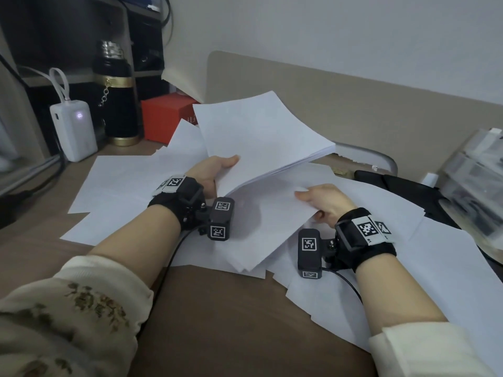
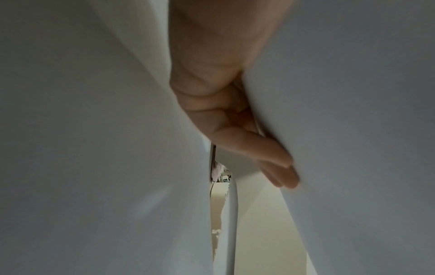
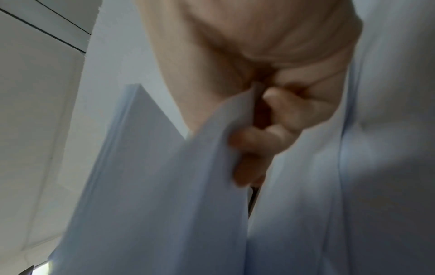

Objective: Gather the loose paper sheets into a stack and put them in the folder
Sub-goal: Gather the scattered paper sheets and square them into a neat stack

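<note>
Already the left hand (image 1: 215, 172) grasps a thick stack of sheets (image 1: 258, 131) at its near-left corner, thumb on top and fingers underneath, as the left wrist view shows fingers (image 2: 270, 158) pressed flat against the underside. The stack is lifted and tilted, its long axis running from that corner up and away toward the far right of the desk (image 1: 231, 322), the free end sagging slightly under its own weight. The right hand (image 1: 324, 202) pinches a smaller bundle of sheets (image 1: 266, 227) at its right edge, thumb above and fingers curled beneath; this bundle lies flatter, its long axis slanting toward the near edge of the desk. More loose sheets (image 1: 114, 180) cover the desk on the left and toward the right edge. No folder can be made out for certain.

Judging by the bend, the paper is light, limp and slippery sheet on sheet, so a one-corner hold will likely let it fan out. A firmer hold would be both hands on opposite long edges, squaring it on the desk.
</note>
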Demonstrator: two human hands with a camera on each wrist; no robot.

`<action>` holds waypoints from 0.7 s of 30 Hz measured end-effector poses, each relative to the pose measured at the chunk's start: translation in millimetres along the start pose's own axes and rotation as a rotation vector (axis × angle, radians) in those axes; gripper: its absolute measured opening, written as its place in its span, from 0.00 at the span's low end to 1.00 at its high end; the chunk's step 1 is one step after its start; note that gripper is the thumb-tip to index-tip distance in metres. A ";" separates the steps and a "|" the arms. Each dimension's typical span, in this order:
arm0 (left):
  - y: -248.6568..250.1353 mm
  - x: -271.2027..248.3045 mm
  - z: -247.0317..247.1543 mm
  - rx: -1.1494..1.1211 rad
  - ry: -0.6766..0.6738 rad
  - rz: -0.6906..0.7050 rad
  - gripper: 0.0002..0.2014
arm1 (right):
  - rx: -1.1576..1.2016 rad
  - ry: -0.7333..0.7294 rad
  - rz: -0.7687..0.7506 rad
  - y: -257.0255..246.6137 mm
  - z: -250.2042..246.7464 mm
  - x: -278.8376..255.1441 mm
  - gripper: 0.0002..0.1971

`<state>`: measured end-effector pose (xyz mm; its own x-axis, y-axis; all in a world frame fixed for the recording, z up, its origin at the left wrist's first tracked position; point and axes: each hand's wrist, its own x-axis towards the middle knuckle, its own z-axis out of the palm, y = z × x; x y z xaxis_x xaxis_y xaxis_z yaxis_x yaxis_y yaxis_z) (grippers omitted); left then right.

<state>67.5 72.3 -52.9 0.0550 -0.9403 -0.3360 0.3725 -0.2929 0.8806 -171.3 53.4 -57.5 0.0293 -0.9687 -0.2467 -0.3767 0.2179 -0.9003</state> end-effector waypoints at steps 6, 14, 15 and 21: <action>3.3 -1.6 -0.2 -0.029 0.008 0.034 0.08 | 0.005 0.344 -0.069 9.1 -15.1 5.5 0.16; 3.6 -2.8 -1.6 0.041 0.035 -0.014 0.06 | 0.188 0.654 -0.407 6.5 -23.4 1.1 0.12; 3.6 -3.2 -1.0 0.066 0.045 -0.023 0.06 | 0.199 0.703 -0.462 6.0 -25.2 0.3 0.12; 2.5 -4.8 -0.3 0.192 0.071 -0.074 0.10 | 0.376 0.996 -0.635 7.0 -33.4 -3.2 0.16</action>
<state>68.4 76.2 -49.2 0.1017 -0.9023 -0.4190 0.1954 -0.3949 0.8977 -205.0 54.1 -51.1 -0.6683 -0.5485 0.5024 -0.2593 -0.4613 -0.8485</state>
